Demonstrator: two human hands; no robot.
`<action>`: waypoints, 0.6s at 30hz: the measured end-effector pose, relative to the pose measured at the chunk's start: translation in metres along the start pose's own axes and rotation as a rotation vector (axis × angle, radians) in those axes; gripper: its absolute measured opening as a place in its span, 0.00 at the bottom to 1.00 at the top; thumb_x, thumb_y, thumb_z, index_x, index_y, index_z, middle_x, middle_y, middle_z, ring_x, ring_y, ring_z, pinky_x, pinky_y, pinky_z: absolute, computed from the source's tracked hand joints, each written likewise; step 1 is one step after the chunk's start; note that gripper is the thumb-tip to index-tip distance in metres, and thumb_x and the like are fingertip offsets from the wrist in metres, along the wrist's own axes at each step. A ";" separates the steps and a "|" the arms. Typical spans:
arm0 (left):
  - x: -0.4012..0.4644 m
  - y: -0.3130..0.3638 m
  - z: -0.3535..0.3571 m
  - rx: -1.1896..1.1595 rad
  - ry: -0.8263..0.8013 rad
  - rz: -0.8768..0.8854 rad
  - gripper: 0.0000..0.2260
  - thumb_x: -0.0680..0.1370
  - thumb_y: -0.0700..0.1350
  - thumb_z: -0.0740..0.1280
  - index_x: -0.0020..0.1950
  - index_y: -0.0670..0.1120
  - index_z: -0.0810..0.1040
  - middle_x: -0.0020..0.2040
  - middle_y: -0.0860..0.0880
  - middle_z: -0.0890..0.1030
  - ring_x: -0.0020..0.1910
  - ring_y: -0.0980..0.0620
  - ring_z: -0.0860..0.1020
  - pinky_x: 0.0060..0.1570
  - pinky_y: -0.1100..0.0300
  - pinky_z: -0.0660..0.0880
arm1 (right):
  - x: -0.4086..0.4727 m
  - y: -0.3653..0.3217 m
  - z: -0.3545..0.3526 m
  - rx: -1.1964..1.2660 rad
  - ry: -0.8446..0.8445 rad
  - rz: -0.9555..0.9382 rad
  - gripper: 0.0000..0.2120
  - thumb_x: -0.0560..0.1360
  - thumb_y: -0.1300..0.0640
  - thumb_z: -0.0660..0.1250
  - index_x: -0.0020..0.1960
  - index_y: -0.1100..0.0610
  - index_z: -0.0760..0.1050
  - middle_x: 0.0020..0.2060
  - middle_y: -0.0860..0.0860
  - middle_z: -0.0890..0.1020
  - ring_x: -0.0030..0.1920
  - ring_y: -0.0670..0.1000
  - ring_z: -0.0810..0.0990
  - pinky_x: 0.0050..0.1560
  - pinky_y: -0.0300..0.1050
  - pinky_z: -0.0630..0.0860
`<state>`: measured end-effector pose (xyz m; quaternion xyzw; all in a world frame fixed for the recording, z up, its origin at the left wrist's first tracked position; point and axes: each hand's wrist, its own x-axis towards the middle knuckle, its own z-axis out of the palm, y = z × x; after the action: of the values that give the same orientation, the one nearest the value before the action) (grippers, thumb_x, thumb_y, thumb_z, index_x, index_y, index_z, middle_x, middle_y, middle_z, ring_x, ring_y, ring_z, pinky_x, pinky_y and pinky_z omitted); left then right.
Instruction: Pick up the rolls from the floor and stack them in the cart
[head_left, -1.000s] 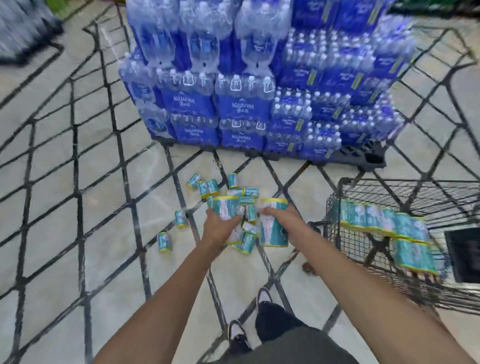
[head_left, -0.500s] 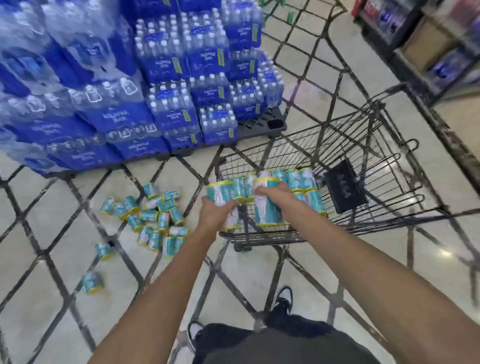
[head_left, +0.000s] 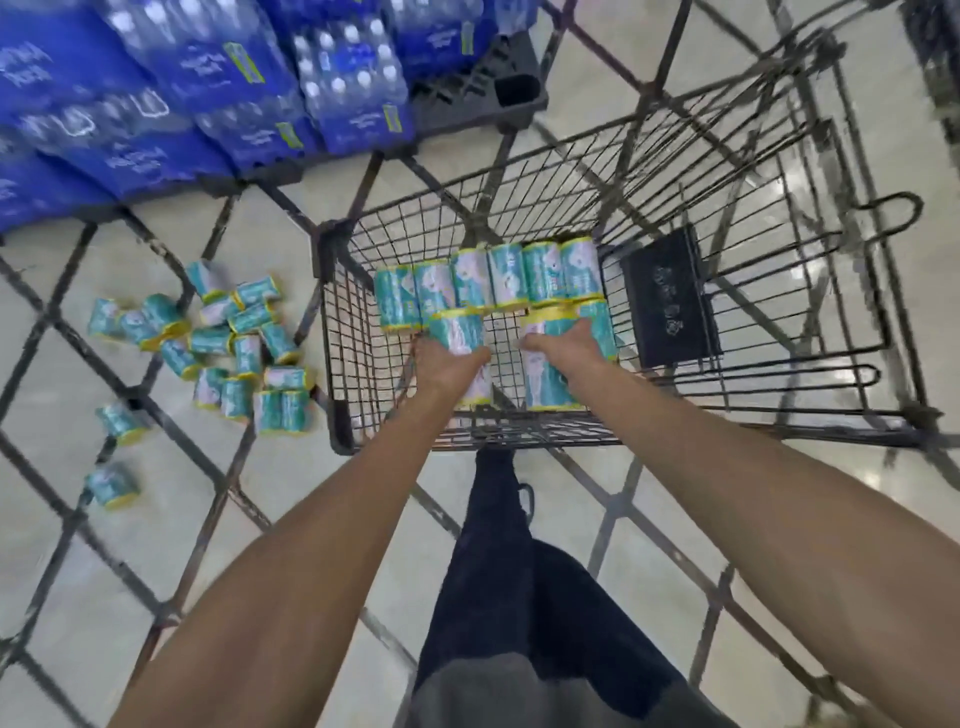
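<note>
A black wire cart (head_left: 332, 332) stands in front of me. Along its floor lies a row of several teal rolls with yellow ends (head_left: 488, 278). My left hand (head_left: 447, 361) grips a teal roll (head_left: 460, 335) inside the cart, just in front of that row. My right hand (head_left: 563, 351) grips teal rolls (head_left: 545, 374) inside the cart, beside the row's right end. Several more rolls (head_left: 234, 343) lie scattered on the floor left of the cart.
Stacked blue packs of water bottles (head_left: 208, 88) sit on a dark pallet (head_left: 483, 88) behind the cart and the floor pile. A black flap (head_left: 670, 296) hangs at the cart's seat end. My dark-trousered leg and shoe (head_left: 498, 499) stand just below the cart's near rim.
I turned from the floor pile to the cart. Both hands carried their rolls right and down, from above the cart's rim into the basket next to the stacked row.
</note>
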<state>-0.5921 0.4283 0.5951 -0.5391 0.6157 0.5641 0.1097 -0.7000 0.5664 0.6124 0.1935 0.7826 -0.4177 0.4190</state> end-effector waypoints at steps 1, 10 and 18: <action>0.017 -0.004 0.011 0.020 -0.006 -0.025 0.24 0.70 0.49 0.80 0.59 0.45 0.72 0.52 0.48 0.81 0.49 0.48 0.80 0.49 0.58 0.77 | 0.021 0.006 0.005 -0.034 0.008 0.020 0.57 0.70 0.50 0.80 0.83 0.58 0.43 0.80 0.57 0.61 0.78 0.59 0.63 0.73 0.51 0.66; 0.156 -0.047 0.088 0.182 -0.015 -0.168 0.45 0.74 0.51 0.76 0.79 0.36 0.51 0.75 0.40 0.67 0.72 0.44 0.70 0.64 0.59 0.69 | 0.177 0.029 0.066 -0.240 0.114 0.112 0.57 0.66 0.44 0.81 0.82 0.56 0.49 0.77 0.58 0.65 0.72 0.61 0.70 0.64 0.54 0.76; 0.177 -0.059 0.123 0.211 0.072 -0.240 0.50 0.74 0.56 0.74 0.81 0.37 0.46 0.78 0.37 0.62 0.77 0.40 0.62 0.74 0.49 0.64 | 0.213 0.040 0.087 -0.409 0.165 0.097 0.53 0.67 0.44 0.78 0.81 0.52 0.51 0.76 0.60 0.62 0.75 0.63 0.64 0.71 0.58 0.69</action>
<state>-0.6737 0.4455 0.3880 -0.6140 0.6064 0.4595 0.2101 -0.7533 0.5090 0.3924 0.1752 0.8725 -0.2123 0.4038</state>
